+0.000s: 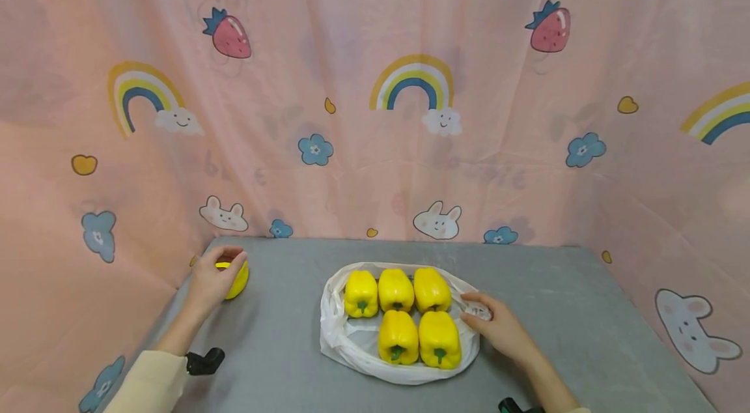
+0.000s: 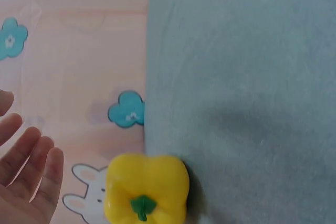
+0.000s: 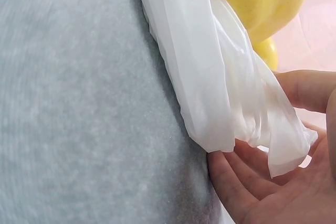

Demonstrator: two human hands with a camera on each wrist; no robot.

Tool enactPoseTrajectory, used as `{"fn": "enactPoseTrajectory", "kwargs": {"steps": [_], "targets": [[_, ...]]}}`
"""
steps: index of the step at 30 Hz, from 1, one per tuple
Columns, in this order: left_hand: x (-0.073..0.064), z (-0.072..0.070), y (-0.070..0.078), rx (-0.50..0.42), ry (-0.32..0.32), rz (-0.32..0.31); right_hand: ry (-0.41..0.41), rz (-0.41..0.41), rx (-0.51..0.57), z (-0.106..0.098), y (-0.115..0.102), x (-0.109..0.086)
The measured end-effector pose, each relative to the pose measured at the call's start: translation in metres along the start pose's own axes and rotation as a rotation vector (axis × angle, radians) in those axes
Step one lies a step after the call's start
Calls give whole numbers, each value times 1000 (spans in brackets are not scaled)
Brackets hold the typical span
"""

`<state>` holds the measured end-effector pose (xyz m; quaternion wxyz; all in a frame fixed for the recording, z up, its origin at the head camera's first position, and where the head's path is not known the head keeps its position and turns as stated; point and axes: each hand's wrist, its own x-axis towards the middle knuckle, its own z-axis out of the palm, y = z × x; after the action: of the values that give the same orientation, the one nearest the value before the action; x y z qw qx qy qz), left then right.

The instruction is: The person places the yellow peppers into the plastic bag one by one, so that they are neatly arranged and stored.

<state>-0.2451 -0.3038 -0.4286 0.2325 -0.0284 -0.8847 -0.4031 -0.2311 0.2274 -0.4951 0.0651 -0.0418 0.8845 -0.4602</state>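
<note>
A white plastic bag [image 1: 336, 335], its mouth spread wide, lies on the grey table with several yellow bell peppers [image 1: 398, 337] inside. My right hand [image 1: 500, 328] holds the bag's right rim. The right wrist view has crumpled white plastic [image 3: 199, 66] between the thumb side and the curled fingers [image 3: 231, 182]. At the table's far left corner, my left hand [image 1: 213, 279] is beside another yellow bell pepper [image 1: 239, 283], partly hidden by it in the head view. In the left wrist view the fingers [image 2: 31, 166] are loosely extended, apart from that pepper [image 2: 147, 182] with its green stem.
The grey table [image 1: 281, 348] meets a pink printed cloth [image 1: 363, 185] at its back and both sides. Dark wrist devices sit on both wrists, the left one [image 1: 205, 361] plainly visible.
</note>
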Motion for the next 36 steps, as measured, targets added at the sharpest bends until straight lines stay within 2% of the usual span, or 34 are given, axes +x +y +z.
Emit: {"fn": "enactPoseTrajectory", "kwargs": {"steps": [4, 10, 22, 28, 36], "targets": [[4, -7, -8, 21, 16, -28, 1, -1, -1, 0, 1, 0], [5, -15, -20, 30, 3, -109, -2, -11, -5, 0, 2, -1], [2, -17, -38, 21, -2, -231, 4, -6, 9, 1, 2, -1], [1, -14, -48, 79, 1, -237, 7, -6, 7, 1, 1, 0], [2, -10, -58, 119, -45, -206, 13, -7, 12, 1, 1, 0]]}}
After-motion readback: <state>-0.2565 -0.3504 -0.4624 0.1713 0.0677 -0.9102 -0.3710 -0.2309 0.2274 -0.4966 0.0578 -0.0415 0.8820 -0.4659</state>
